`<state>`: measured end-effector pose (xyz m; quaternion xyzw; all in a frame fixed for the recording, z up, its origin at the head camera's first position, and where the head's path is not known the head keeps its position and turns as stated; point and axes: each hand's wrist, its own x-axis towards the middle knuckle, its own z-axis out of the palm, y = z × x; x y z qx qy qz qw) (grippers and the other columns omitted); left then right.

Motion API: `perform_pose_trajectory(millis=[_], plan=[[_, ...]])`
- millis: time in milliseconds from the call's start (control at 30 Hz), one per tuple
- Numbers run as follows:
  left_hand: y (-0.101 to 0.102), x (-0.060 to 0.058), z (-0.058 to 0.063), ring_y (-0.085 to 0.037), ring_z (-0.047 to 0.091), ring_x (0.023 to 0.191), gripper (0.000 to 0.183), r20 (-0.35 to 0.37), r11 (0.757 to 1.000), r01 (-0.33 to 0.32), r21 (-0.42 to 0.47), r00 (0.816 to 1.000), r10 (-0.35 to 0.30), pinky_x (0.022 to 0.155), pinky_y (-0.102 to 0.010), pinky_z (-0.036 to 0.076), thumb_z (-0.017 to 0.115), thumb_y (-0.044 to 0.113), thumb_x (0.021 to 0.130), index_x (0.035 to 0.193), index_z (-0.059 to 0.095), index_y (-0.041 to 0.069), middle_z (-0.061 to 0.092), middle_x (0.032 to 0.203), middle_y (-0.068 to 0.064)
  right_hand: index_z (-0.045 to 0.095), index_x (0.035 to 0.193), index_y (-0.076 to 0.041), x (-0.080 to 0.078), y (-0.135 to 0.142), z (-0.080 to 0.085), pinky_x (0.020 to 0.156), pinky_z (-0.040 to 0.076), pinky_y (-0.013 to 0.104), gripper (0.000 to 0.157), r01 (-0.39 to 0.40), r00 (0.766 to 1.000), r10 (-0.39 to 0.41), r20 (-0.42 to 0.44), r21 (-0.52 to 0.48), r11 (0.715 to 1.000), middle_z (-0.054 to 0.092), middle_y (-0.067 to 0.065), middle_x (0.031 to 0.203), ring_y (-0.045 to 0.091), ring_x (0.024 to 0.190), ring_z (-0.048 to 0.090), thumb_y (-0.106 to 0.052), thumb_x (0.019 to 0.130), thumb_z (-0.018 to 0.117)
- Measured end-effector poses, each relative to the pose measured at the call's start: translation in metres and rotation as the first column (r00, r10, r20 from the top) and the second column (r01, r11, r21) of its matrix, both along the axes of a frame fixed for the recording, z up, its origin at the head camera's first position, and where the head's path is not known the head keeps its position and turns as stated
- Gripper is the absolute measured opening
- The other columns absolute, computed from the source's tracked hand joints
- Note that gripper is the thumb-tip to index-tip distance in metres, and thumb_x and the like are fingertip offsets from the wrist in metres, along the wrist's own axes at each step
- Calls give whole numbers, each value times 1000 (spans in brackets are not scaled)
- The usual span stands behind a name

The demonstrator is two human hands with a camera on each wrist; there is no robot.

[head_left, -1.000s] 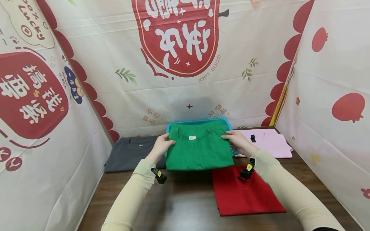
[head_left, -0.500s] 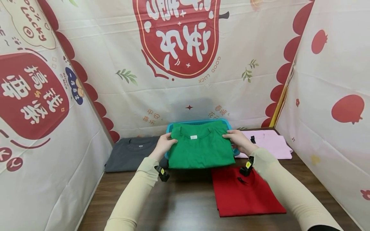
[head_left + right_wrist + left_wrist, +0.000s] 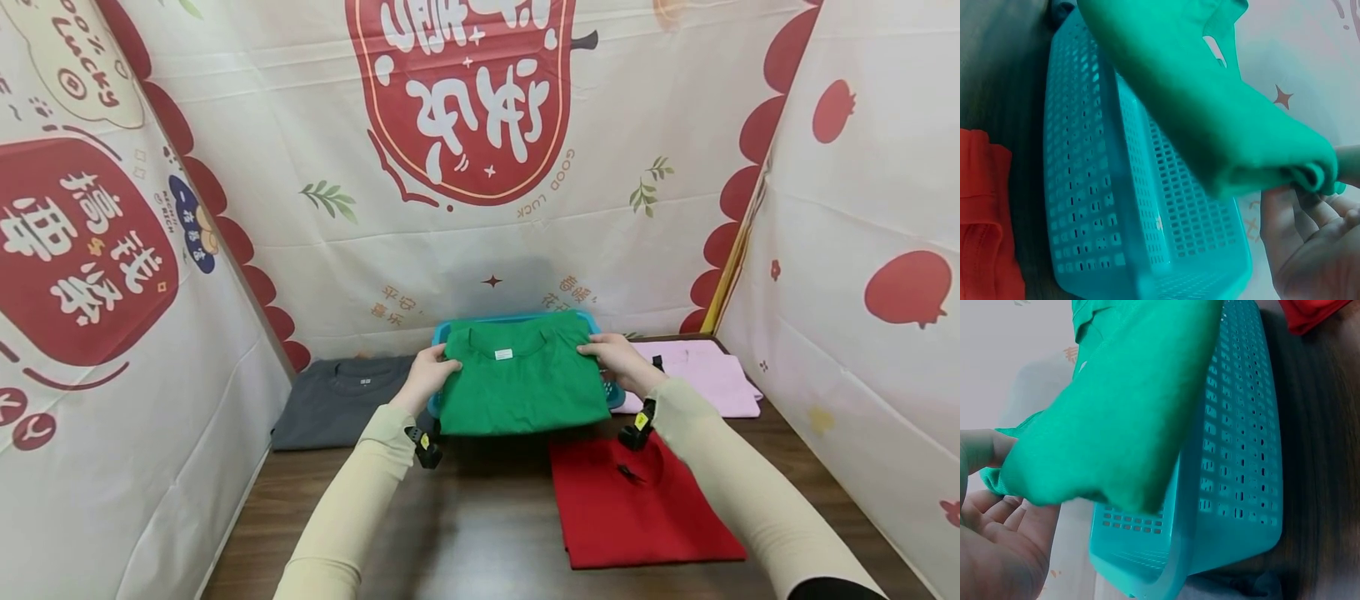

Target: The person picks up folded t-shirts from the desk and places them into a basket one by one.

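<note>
Left hand (image 3: pixel 424 379) and right hand (image 3: pixel 621 363) are pinching the green shirt (image 3: pixel 521 390) in their fingers (image 3: pixel 1038 528) over the basket (image 3: pixel 1125 172), at twelve o'clock.

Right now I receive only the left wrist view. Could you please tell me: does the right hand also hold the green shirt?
Observer: Yes, the right hand pinches the other side of the green shirt.
Operator: Thank you. And what lies to the right of the basket?
Observer: In the head view, a pink shirt lies there.
Operator: Of the red shirt I see only a corner. How does it lie?
Observer: It lies folded and flat on the table.
</note>
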<state>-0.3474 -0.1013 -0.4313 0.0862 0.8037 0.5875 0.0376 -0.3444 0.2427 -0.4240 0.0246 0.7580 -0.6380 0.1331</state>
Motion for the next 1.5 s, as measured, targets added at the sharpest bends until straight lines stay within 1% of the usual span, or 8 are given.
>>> perform_pose_trajectory(millis=[233, 667, 767, 1033, 1167, 1233, 1433, 1500], plan=[[1, -5, -3, -23, 63, 93, 33, 4, 1000, -2, -20, 1000, 3, 81, -40, 51, 57, 9, 94, 127, 61, 5, 68, 108, -12, 13, 152, 5, -5, 1, -1, 67, 55, 29, 69, -3, 1000, 3, 3, 20, 1000, 24, 26, 152, 9, 77, 61, -18, 100, 51], [9, -17, -2, -29, 57, 114, 49, 8, 998, -46, -44, 999, 46, 95, -46, 46, 57, 10, 94, 143, 48, 9, 59, 130, -13, 12, 152, 4, -13, 2, 2, 69, 54, 30, 66, -1, 1000, 1, -4, -6, 1000, 21, 24, 154, 12, 89, 57, -12, 99, 48], [10, -16, -2, -30, 57, 115, 52, 13, 997, -58, -53, 998, 59, 95, -47, 46, 57, 11, 94, 145, 45, 8, 58, 131, -14, 11, 152, 5, -13, 2, 0, 72, 55, 32, 66, 1, 1000, -1, -2, -18, 1000, 19, 25, 155, 14, 93, 57, -12, 99, 47], [16, -19, -2, -33, 47, 127, 61, 26, 996, -82, -43, 996, 83, 101, -49, 41, 57, 10, 94, 151, 34, 9, 44, 145, -16, 11, 153, 4, -16, 2, -3, 77, 54, 33, 66, 20, 1000, -20, 1, -3, 1000, 16, 25, 156, 29, 117, 48, -13, 100, 47], [18, -22, -1, -33, 48, 126, 62, 26, 994, -97, -43, 995, 98, 100, -49, 41, 57, 10, 94, 151, 33, 10, 43, 145, -16, 13, 153, 4, -19, 1, -4, 73, 53, 30, 65, 44, 999, -44, -2, 5, 999, 21, 24, 155, 21, 104, 52, -13, 100, 48], [19, -24, -2, -33, 49, 124, 62, 20, 994, -102, -48, 995, 103, 99, -49, 43, 57, 10, 94, 151, 33, 11, 45, 143, -17, 13, 153, 3, -20, 0, -4, 73, 53, 30, 65, 52, 999, -52, -2, 0, 999, 21, 24, 155, 20, 103, 52, -13, 100, 49], [22, -29, -5, -34, 51, 122, 60, -5, 993, -108, -44, 994, 108, 95, -50, 45, 56, 6, 94, 150, 34, 13, 48, 140, -19, 15, 153, 3, -21, -2, -4, 78, 52, 31, 64, 73, 997, -73, -18, -3, 997, 18, 23, 156, 29, 122, 44, -14, 100, 48], [22, -31, -7, -35, 50, 123, 60, -2, 994, -108, -30, 994, 108, 96, -51, 44, 56, 6, 95, 150, 34, 14, 47, 140, -19, 15, 153, 3, -21, -3, -5, 77, 52, 31, 64, 79, 997, -79, -26, 7, 997, 17, 23, 157, 30, 123, 43, -14, 100, 48]])
